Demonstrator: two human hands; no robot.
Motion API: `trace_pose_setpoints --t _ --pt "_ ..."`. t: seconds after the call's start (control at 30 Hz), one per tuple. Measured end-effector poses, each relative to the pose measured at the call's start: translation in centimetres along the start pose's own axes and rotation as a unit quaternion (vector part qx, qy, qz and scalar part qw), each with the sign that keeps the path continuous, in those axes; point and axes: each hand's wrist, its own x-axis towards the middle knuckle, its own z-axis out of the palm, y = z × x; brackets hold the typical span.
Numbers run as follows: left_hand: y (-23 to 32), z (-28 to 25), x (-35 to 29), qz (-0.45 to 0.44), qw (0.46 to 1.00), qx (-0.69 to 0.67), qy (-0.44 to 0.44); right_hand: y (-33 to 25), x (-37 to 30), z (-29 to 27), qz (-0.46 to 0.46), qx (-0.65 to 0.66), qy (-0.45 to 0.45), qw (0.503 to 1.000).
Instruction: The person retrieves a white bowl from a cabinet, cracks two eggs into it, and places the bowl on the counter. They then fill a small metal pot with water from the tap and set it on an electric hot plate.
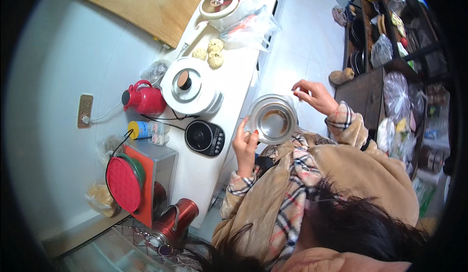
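My left hand grips the near left rim of a shiny round metal pot, thumb over the edge. I hold the pot in front of my body, beside the counter's edge, its mouth facing up. Brownish residue shows on the bottom inside. Just right of the rim, above it, is my right hand, its thumb and forefinger drawn together. A small pale bit shows at those fingertips; what it is I cannot make out.
On the white counter at left stand a small black electric cooker base, a white lidded pot, a red jug and several buns. A red thermos stands nearer. Shelves with bags line the right.
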Motion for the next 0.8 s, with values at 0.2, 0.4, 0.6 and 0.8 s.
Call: trace_pose_setpoints --t 0.2,0.4,0.6,0.8 --pt "1.2 15.4 7.3 0.079 0.986 0.134 -0.065 8.7 -1.4 -9.8 0.042 0.214 0.117 0.969" --pt "3.8 25.2 14.0 0.134 0.961 0.2 -0.139 13.4 -0.8 -18.1 0.054 0.204 0.226 0.951" --pt "3.8 32.2 22.3 0.096 0.959 0.171 -0.206 17.3 3.5 -25.2 0.073 0.218 0.268 0.936" --pt "4.1 39.9 32.5 0.057 0.954 0.136 -0.262 20.7 9.8 -33.2 0.081 0.216 0.33 0.915"
